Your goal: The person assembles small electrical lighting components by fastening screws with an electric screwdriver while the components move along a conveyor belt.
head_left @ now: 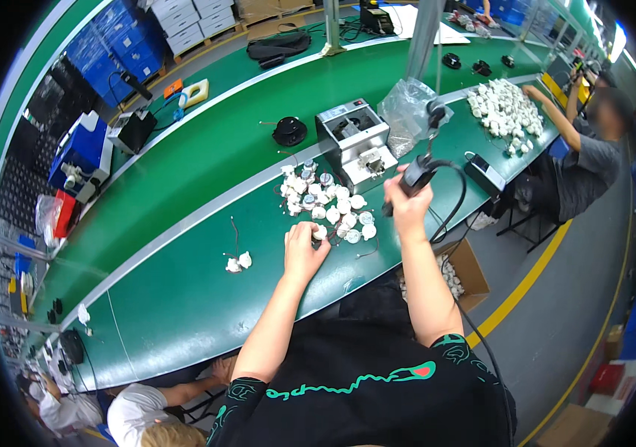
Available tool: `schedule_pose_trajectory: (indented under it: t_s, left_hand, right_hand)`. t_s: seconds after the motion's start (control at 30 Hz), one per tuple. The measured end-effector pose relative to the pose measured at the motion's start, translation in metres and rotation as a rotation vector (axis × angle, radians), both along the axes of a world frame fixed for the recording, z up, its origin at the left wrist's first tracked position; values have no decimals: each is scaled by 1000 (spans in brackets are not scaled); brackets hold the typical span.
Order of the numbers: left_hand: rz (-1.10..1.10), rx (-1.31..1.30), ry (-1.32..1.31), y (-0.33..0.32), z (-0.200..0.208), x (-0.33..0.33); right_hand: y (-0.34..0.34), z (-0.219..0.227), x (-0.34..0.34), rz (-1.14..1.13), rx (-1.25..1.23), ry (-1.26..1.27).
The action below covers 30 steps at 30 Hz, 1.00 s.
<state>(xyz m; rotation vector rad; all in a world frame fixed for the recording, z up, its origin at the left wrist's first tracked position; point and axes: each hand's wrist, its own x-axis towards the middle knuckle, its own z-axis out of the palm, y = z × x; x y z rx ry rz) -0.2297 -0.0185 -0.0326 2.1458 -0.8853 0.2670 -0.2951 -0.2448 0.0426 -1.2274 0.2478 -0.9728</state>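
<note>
My right hand point(409, 207) is wrapped round a black corded tool that looks like an electric screwdriver point(418, 174), held above the bench. Its cable loops down on the right, and its upper end hangs from a suspension line. My left hand point(301, 252) rests at the near edge of a pile, its fingers closed on a small round white part point(320, 232). Several similar white parts with thin wires make up the pile point(327, 200) between my hands and a metal desktop machine point(356, 141). Two more white parts point(239, 262) lie apart to the left.
A clear plastic bag point(412, 115) stands beside the machine, with a black round part point(289, 131) on its other side. A co-worker point(590, 149) sits on the right by a larger white heap point(505, 112). Below the bench edge is a cardboard box point(474, 277). Others sit at lower left.
</note>
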Motion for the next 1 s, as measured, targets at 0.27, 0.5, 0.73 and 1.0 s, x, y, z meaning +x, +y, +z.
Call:
schedule_pose_trajectory:
  t_s: [0.27, 0.5, 0.73, 1.0]
  left_hand:
    - [-9, -114, 29, 11, -2, -2]
    - [-16, -157, 41, 28, 9, -17]
    - [-98, -77, 73, 41, 10, -14]
    - [-80, 2, 99, 28, 4, -7]
  right_hand:
    - [-40, 67, 73, 77, -48, -201]
    - [-41, 37, 88, -14, -173, -83]
    - [2, 53, 50, 293, 46, -15]
    - [87, 44, 26, 504, -106, -90]
